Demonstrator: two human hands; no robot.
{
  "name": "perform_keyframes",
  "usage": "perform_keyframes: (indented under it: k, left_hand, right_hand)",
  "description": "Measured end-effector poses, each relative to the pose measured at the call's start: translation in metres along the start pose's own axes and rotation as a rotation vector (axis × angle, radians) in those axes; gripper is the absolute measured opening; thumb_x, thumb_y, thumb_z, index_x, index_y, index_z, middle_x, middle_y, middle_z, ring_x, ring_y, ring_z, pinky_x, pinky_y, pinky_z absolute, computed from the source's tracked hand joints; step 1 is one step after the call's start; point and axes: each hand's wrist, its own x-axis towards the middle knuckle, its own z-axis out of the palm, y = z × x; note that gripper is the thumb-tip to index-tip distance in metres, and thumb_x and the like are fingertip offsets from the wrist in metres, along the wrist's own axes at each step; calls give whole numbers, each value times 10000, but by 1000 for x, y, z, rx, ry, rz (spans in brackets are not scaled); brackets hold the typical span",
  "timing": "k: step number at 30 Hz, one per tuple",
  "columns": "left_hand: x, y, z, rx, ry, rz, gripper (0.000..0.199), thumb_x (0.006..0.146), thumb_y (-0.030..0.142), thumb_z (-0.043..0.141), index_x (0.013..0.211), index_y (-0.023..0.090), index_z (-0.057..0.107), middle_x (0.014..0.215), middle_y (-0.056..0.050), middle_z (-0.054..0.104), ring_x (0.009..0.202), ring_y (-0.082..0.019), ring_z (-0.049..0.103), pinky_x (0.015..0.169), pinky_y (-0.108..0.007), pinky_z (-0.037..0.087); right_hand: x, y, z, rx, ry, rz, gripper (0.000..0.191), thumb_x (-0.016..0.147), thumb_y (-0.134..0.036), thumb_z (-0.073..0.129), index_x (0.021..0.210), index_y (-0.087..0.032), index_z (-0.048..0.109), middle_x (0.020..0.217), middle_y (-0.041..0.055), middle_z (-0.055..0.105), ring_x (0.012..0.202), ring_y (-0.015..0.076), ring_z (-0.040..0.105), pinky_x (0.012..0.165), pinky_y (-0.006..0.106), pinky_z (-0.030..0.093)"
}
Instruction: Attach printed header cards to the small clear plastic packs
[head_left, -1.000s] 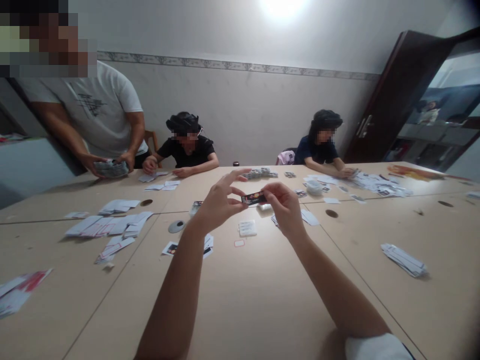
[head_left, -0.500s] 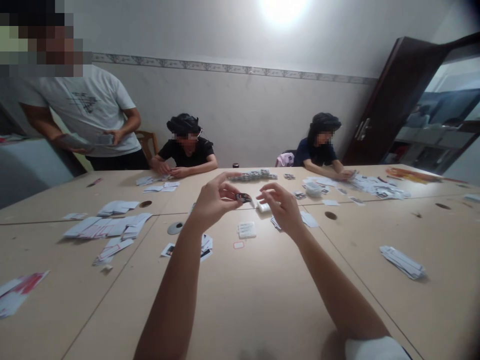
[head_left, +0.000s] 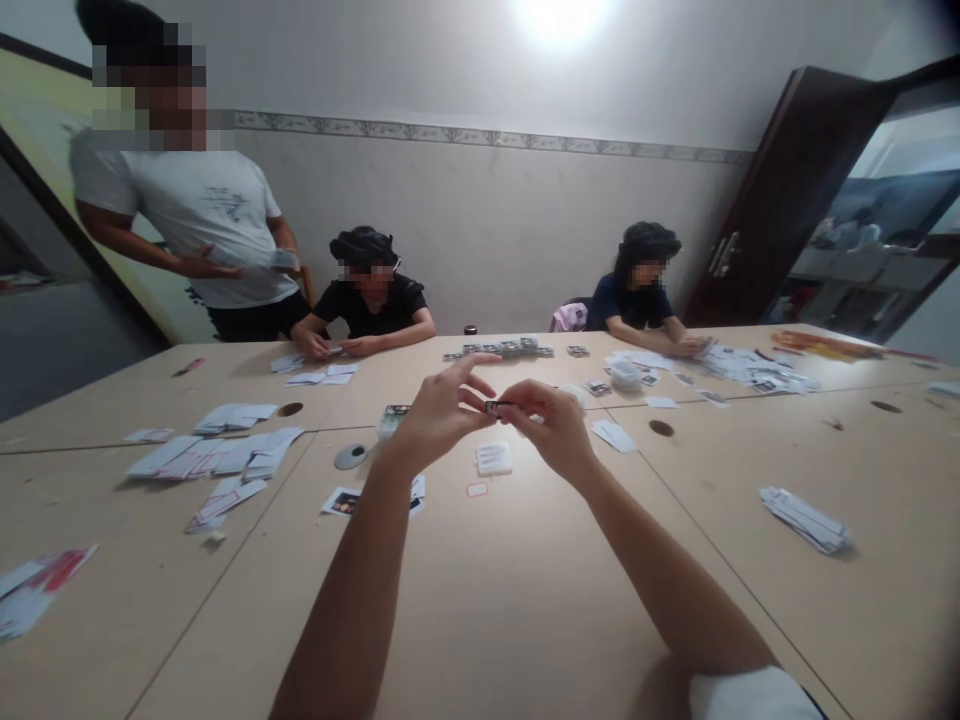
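1. Spanning the gap between the left hand (head_left: 442,415) and the right hand (head_left: 555,425), a small dark card (head_left: 493,408) is held above the table (head_left: 487,590).
2. The card's left end is pinched by the left thumb and fingers, one finger being raised apart; its right end is gripped and partly covered by the right hand's gathered fingertips.
3. Its long axis is laid side to side, from hand to hand; which edge is its top cannot be told.
4. Below it on the table, a flat white pack (head_left: 493,458) is seen, with a red-edged label (head_left: 478,490) just nearer.
5. Printed papers (head_left: 343,502) are partly blocked by the left forearm (head_left: 367,560), and a clear box (head_left: 391,421) is partly hidden by the left wrist; a grey disc (head_left: 350,456) is left uncovered.
6. Beyond the right hand, white slips (head_left: 615,436) and a clear container (head_left: 626,376) are set out.
7. Farther off, stacked small packs (head_left: 517,347) are lined up near the far edge, where two seated people (head_left: 371,305) are placed; a standing person (head_left: 202,230) is seen at the left.
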Motion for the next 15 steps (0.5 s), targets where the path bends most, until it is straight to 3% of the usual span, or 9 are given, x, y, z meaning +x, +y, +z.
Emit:
perform_keyframes:
  k: [6, 12, 15]
  left_hand:
    - [2, -5, 0, -112, -42, 0, 563, 764, 222, 793, 1295, 213, 608, 948, -51, 720, 797, -198, 747, 697, -298, 598]
    - [6, -9, 1, -172, 33, 28, 463, 805, 333, 777, 1225, 195, 642, 820, -25, 697, 744, -186, 719, 693, -316, 601]
    - [7, -9, 1, -204, 66, 32, 446, 791, 331, 795, 1194, 192, 664, 784, -15, 693, 707, -161, 692, 674, -291, 595]
  right_hand:
    - [2, 3, -6, 176, 14, 46, 52, 814, -276, 770, 819, -239, 734, 760, -2, 754, 694, 171, 724, 680, 338, 578]
    - [4, 5, -6, 384, 17, 150, 284, 793, -266, 786, 1074, -253, 747, 800, -3, 797, 728, 174, 744, 765, 368, 602]
    - [5, 5, -7, 406, 19, 162, 229, 791, -253, 782, 1019, -251, 773, 816, 2, 808, 735, 164, 744, 757, 348, 593]
